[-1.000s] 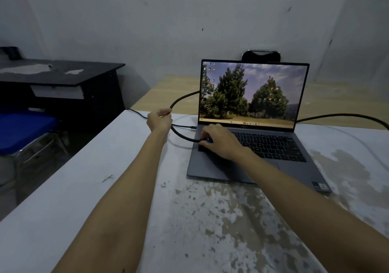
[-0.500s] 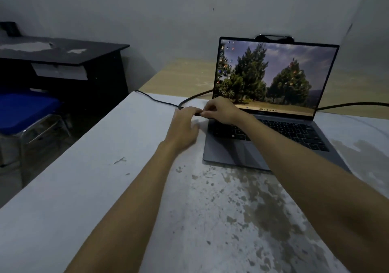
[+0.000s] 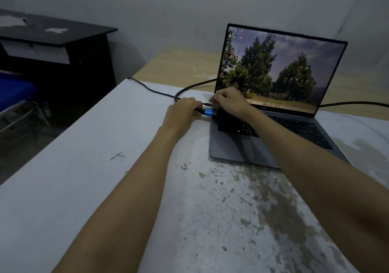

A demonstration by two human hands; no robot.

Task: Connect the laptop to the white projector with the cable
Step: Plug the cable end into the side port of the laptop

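An open grey laptop [image 3: 273, 140] with a tree wallpaper stands on the worn white table [image 3: 105, 167]. My left hand [image 3: 183, 111] grips the black cable [image 3: 189, 87] just behind its blue plug [image 3: 208, 112], which sits against the laptop's left edge near the hinge. My right hand [image 3: 228, 101] lies over the laptop's rear left corner, with its fingers curled down beside the plug. The cable loops back behind the screen. A second, thinner cable [image 3: 147, 87] runs off the table's far left corner. No white projector is in view.
Another stretch of black cable [image 3: 353, 103] comes out from behind the screen to the right. A light wooden table [image 3: 179, 66] stands behind, against the wall. At the left are a black desk [image 3: 63, 37] and a blue-seated chair [image 3: 14, 91].
Both hands came together at the laptop's left edge. My left hand slid down the cable to just behind the blue plug, and my right hand left the keyboard for the rear left corner.
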